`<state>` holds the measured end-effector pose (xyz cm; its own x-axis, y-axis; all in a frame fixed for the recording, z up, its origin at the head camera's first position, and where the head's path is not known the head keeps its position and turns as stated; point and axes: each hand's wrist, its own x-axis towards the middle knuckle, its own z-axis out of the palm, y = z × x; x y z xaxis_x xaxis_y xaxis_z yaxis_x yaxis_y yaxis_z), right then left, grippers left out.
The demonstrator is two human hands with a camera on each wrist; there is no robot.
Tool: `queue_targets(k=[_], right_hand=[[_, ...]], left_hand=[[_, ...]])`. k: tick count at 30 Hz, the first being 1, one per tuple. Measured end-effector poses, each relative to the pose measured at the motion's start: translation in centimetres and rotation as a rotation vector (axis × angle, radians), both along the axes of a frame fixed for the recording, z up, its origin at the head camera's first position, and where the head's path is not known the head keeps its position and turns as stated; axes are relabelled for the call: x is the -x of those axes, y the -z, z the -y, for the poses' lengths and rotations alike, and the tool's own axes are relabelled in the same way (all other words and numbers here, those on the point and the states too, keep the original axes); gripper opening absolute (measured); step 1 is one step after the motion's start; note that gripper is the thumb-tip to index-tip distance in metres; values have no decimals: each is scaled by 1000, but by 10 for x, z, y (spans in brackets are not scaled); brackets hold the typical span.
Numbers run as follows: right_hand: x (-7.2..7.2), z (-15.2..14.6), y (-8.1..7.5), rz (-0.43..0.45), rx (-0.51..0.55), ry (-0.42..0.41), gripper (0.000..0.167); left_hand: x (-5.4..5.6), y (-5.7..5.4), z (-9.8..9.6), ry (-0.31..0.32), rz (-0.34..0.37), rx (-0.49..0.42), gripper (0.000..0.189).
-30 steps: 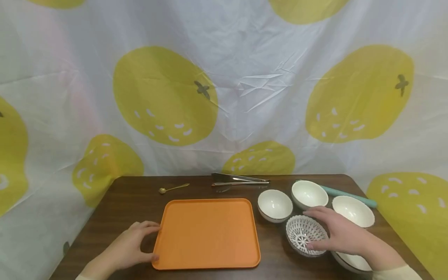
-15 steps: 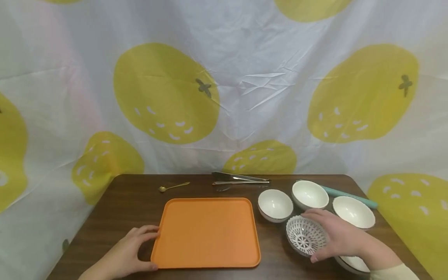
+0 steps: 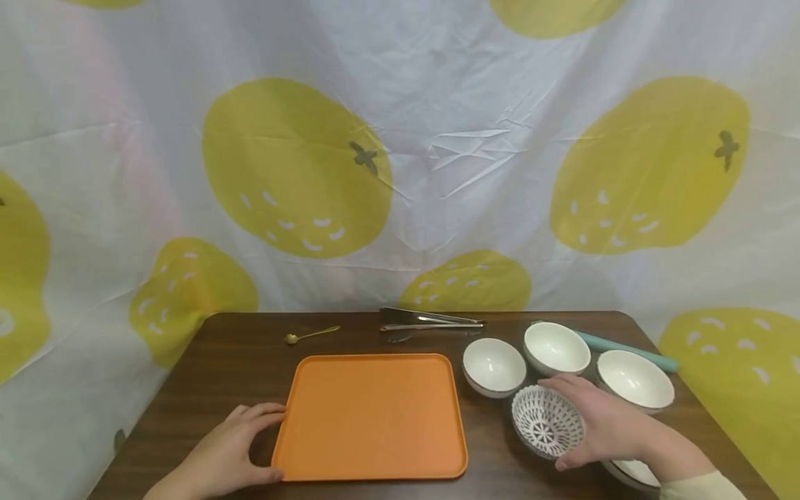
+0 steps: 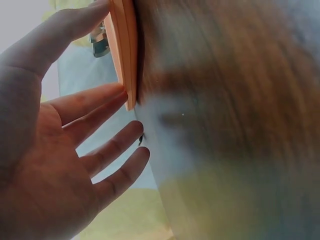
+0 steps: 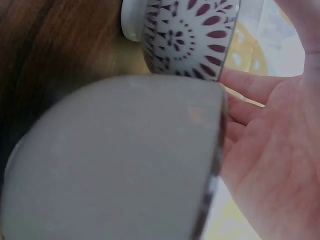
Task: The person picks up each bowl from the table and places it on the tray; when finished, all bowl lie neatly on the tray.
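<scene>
The right hand (image 3: 609, 423) is spread wide at the right side of a round white bowl with a dark geometric pattern (image 3: 545, 422), fingertips at the far part of its rim and thumb at the near part; whether it bears any weight, I cannot tell. This bowl stands right of the table's middle, mouth upward, equally wide in every direction. The left hand (image 3: 231, 448) also has a broad gap between thumb and fingers, their tips meeting the left edge of a flat orange rectangular tray (image 3: 375, 417). The tray lies wholly to the right of that hand, its long axis running left to right, its shorter sides pointing away from the person. Behind the patterned bowl, three plain white bowls (image 3: 494, 367) sit mouth up, while another white bowl (image 3: 631, 475) is partly hidden under the right forearm. Farther out on the dark brown wooden table (image 3: 206, 389) lie a slanting teal stick (image 3: 628, 352), metal tongs (image 3: 431, 319) and a small gold spoon (image 3: 312, 335).
</scene>
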<state>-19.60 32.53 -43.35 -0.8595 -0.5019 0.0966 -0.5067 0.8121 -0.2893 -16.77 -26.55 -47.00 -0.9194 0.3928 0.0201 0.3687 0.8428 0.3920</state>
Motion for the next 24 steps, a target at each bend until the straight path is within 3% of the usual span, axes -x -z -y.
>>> queue_targets(k=[8,14,20,24], right_hand=[[-10,5,-4,-60,20,-24,112],[-21,32,-18,-139,81,-107,110],[-16,68,-28,-105,127,-151,112],[-9,94,-31,-79,165,-209,111]], left_hand=[[-1,0,-1,10,-48,43,89],[0,-4,-3,12,-72,55,88],[0,-8,-5,18,-133,68,83],[1,-10,-5,6,-116,69,83]])
